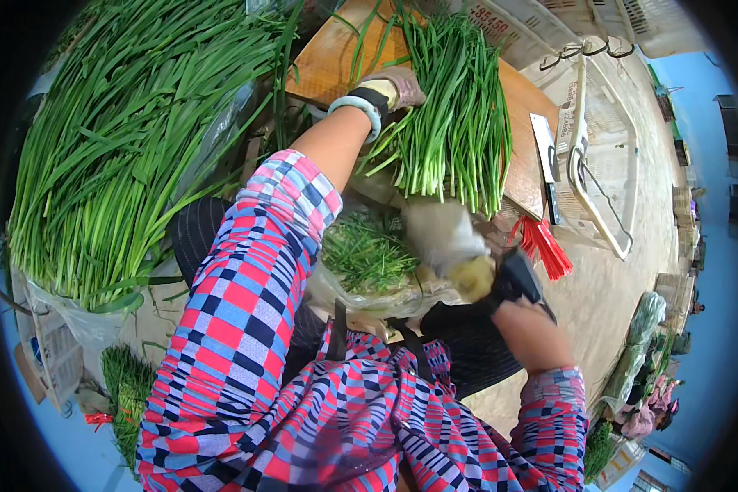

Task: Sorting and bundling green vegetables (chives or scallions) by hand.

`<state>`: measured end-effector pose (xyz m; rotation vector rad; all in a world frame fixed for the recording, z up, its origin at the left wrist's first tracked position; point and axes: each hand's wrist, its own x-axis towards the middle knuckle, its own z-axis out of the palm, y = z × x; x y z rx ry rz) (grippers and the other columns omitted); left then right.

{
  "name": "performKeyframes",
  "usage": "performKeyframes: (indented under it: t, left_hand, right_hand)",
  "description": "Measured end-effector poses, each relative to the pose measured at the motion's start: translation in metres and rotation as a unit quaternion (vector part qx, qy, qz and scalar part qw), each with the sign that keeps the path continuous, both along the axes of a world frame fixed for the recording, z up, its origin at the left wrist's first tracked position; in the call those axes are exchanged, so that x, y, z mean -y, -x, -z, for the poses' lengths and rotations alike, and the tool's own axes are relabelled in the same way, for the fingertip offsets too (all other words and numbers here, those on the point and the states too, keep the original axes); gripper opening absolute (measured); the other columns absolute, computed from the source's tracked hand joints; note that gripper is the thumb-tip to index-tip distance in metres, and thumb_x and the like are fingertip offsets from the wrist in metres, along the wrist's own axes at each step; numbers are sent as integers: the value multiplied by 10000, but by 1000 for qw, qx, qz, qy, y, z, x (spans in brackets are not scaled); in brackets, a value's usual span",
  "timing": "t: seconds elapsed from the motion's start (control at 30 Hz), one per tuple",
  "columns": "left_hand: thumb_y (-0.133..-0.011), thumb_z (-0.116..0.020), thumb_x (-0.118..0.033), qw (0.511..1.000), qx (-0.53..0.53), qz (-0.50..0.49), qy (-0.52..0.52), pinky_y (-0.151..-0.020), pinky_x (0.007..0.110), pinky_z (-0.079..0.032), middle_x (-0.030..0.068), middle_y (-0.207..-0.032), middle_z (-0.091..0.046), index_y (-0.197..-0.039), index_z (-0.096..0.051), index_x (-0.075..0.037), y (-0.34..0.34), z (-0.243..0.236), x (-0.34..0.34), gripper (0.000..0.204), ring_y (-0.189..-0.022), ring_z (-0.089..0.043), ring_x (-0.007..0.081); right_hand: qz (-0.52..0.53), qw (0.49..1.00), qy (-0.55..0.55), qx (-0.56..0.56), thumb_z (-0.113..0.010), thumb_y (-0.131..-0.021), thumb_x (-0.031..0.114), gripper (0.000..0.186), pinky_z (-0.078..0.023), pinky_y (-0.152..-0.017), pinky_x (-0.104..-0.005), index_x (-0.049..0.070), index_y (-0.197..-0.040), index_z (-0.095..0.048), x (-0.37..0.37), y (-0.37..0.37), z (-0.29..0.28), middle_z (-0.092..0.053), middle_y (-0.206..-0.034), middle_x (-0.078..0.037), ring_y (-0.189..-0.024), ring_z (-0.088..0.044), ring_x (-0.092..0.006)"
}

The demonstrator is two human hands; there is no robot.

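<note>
A person looks down at their own two gloved hands, with checked sleeves in red, blue and white reaching forward.

The left hand [395, 88], in a grey and yellowish glove, is laid at the left edge of a bunch of long greens [459, 107]. The back of the hand faces up and its fingertips meet the leaves. The fingers look bent, but their ends are hidden, so I cannot tell how tightly they close or whether they grip any stalks. A pale bangle [361, 108] circles that wrist.

The bunch lies on a wooden board [326, 61], leaves pointing away and pale stalk ends toward the person.

The right hand [451, 242] is just below those ends, near the bag's right side. Its pale glove is badly blurred; I cannot tell how far open it is or whether it holds anything.

Between the person's legs, a clear plastic bag [334, 293] contains loose green scraps [365, 254]. Red strips [543, 248] hang by the board's near right corner. A big pile of greens [131, 148] fills the left, and a white plastic crate [611, 156] stands to the right.
</note>
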<state>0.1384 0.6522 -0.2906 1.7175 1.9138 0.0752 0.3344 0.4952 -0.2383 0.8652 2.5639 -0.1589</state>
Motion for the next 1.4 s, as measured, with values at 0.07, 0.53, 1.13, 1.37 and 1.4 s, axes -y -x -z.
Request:
performKeyframes:
  t: [0.07,0.53,1.13,1.37,1.4]
  left_hand:
    - [-767,-511,-322,1000,5,-16,-21,-739,499,-476,129,-907,-621,-896,-643,-32,1,8,-3,344,-816,-608,294]
    - [-825,-548,-359,994,100,19,29,-596,365,-441,99,-683,-573,-749,-584,-8,-23,-44,-2,360,-610,-530,206]
    - [-730,-498,-718,997,-55,-28,-46,-732,429,-500,181,-922,-643,-955,-667,-36,-47,-74,17,737,-831,-642,282]
    - [-756,-601,-532,999,-20,26,-30,-787,403,-479,183,-975,-641,-957,-657,-22,-39,-24,7,551,-879,-624,324]
    - [-757,-601,-527,999,-16,31,-31,-782,401,-478,184,-970,-642,-954,-656,-20,-39,-27,7,547,-874,-625,322]
  right_hand:
    - [-78,989,60,108,-570,-754,219,152,-504,-572,-409,109,-812,-657,35,-11,-14,-626,-623,-100,-623,-638,-280]
    - [216,965,-67,-133,-610,-779,286,350,-490,-748,-396,123,-1083,-549,-69,35,-19,-647,-909,-163,-851,-629,-319]
    - [442,615,212,-617,-658,-826,119,277,-438,-613,-185,-30,-1054,-606,-64,-22,18,-628,-844,-13,-688,-536,-60]
    - [212,780,227,-544,-670,-781,95,200,-509,-679,-283,69,-979,-654,-3,-35,29,-668,-895,-113,-747,-635,-209]
    - [162,834,248,-466,-659,-777,109,198,-513,-674,-306,107,-975,-661,11,-41,16,-664,-897,-131,-747,-642,-248]
